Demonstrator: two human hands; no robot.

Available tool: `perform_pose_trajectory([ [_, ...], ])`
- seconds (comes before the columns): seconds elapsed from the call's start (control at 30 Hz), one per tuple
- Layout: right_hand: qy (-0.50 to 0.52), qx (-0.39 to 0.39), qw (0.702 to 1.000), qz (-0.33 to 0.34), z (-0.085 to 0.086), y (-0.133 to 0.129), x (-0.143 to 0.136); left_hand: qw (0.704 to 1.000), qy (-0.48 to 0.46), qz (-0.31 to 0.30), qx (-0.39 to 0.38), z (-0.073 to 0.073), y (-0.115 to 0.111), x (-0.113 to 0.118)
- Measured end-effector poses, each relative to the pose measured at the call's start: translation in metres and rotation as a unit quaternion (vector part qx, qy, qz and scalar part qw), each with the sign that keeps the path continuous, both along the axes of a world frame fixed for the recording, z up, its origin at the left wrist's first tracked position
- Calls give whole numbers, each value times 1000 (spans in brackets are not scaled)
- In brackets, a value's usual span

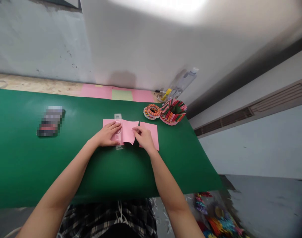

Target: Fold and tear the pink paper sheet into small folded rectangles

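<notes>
A clear ruler (pixel 118 116) lies upright in the picture across a pink sheet (pixel 128 129) on the green table. My left hand (pixel 108 134) rests flat over the ruler and the sheet's left part, its fingers spread. At the sheet's right edge, which lifts off the table, my right hand (pixel 143 136) pinches the paper between thumb and fingers. Partly under my right hand lies a separate pink piece (pixel 153 134), with a narrow gap between the two papers.
A blurred phone-like object (pixel 51 121) lies at the left. Beyond my hands are an orange-and-white paper ring (pixel 152 111), a red, pink and green folded-paper piece (pixel 173 112), a yellow glue stick (pixel 167 94) and a bottle (pixel 187 79). More pink sheets (pixel 97 91) line the back edge.
</notes>
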State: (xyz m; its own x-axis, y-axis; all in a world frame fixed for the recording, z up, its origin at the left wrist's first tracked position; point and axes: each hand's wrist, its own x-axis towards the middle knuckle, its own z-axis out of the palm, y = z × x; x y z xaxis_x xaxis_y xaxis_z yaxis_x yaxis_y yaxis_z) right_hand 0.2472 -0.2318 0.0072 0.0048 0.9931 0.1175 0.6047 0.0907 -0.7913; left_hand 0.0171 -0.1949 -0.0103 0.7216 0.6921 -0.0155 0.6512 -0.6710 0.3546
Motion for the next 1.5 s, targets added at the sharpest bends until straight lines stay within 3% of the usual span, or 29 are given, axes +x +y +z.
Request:
perform_pose_trajectory([
  [0.33, -144, 59, 987, 45, -4, -35, -16, 1000, 0, -2, 1, 0, 1, 0],
  [0.63, -275, 191, 942, -19, -15, -131, -8, 1000, -1, -4, 7, 1, 0, 0],
  [0.73, -285, 221, 932, -33, -11, -157, -1, 1000, 9, 1, 12, 3, -2, 1],
  [0.83, -258, 263, 926, -76, 2, -165, 9, 999, 34, 7, 13, 6, -6, 4],
  [0.97, -144, 262, 941, -158, 30, -136, 21, 998, 58, 9, 30, 7, -13, 8],
  [1.07, -41, 239, 956, -165, 47, -84, 25, 997, 59, 7, 49, 4, -16, 10],
  [1.13, 29, 224, 961, -161, 48, -39, 25, 997, 58, 2, 59, 3, -17, 10],
  [1.2, 84, 187, 966, -154, 39, 7, 21, 996, 58, -3, 65, 2, -17, 11],
  [1.33, 110, 56, 983, -133, 1, 75, 2, 996, 61, -5, 67, 4, -17, 12],
  [1.43, 35, 3, 991, -127, -19, 91, -12, 995, 75, -3, 65, 6, -18, 12],
  [1.5, -28, 9, 993, -110, -19, 88, -15, 995, 80, -5, 63, 6, -18, 12],
])
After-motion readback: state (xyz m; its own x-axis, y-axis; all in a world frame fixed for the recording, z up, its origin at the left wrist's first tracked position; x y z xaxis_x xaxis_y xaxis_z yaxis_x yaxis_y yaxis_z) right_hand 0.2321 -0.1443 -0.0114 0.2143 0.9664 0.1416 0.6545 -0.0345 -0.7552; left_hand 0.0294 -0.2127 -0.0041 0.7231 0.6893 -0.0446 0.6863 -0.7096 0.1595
